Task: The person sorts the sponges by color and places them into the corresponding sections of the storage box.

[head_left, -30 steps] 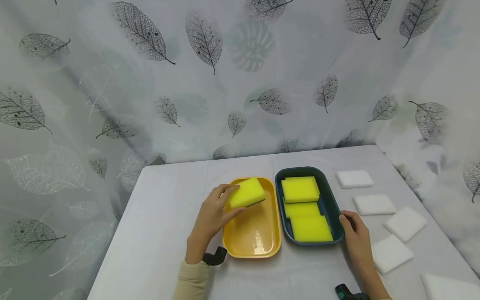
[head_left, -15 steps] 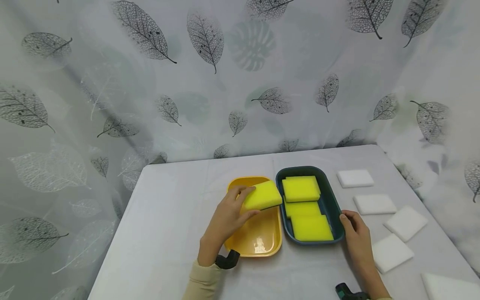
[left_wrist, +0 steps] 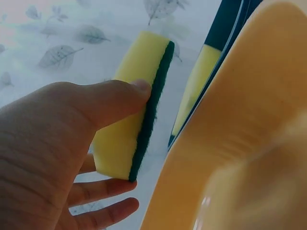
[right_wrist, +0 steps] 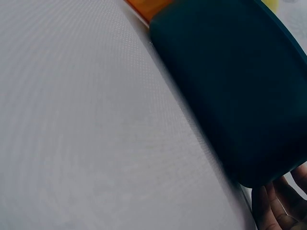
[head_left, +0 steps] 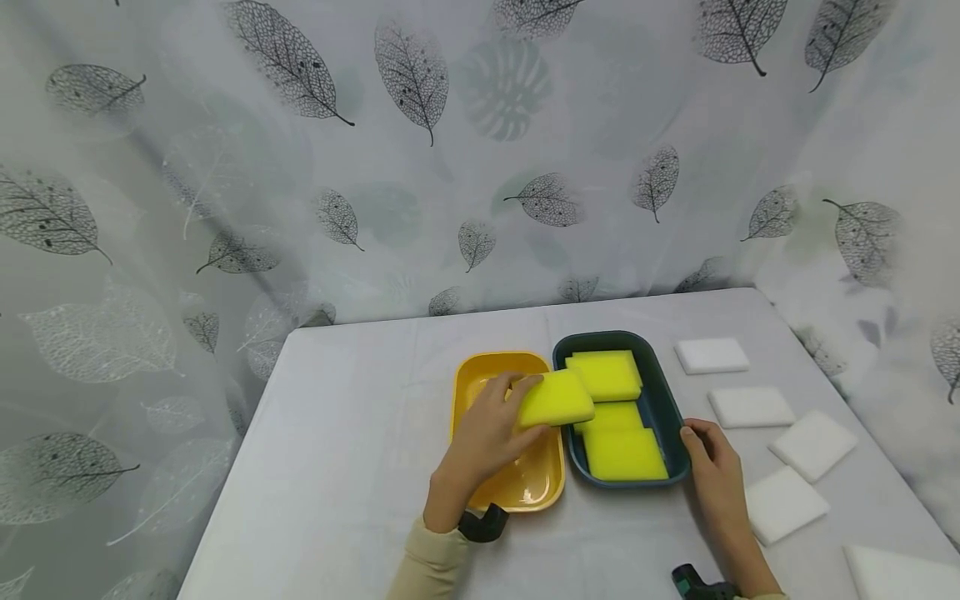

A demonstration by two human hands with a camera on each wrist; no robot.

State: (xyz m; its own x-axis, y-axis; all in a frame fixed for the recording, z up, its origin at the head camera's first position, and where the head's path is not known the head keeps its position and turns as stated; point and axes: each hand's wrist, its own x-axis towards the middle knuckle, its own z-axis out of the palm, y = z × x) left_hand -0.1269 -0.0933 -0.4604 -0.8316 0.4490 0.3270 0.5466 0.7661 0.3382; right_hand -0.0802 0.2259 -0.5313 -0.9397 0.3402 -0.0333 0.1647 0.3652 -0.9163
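Note:
My left hand (head_left: 487, 433) pinches a yellow sponge (head_left: 557, 398) between thumb and fingers, over the right side of the yellow tray (head_left: 465, 375) and the edge of the dark teal tray (head_left: 663, 392). The left wrist view shows the dark green scouring layer on one face of the sponge (left_wrist: 124, 129), with the thumb pressed near it. Several more yellow sponges (head_left: 626, 456) lie inside the teal tray. My right hand (head_left: 716, 475) grips the right rim of that tray; in the right wrist view its fingers (right_wrist: 276, 206) meet the tray's outer wall.
Several white sponge pads (head_left: 750, 407) lie on the white-covered table (head_left: 337, 433) to the right of the teal tray. The two trays stand side by side. A leaf-patterned curtain (head_left: 420, 208) hangs behind the table and along both sides.
My left hand has carried the sponge rightward from above the yellow tray to the teal tray's left edge. The right hand has stayed at the teal tray's rim.

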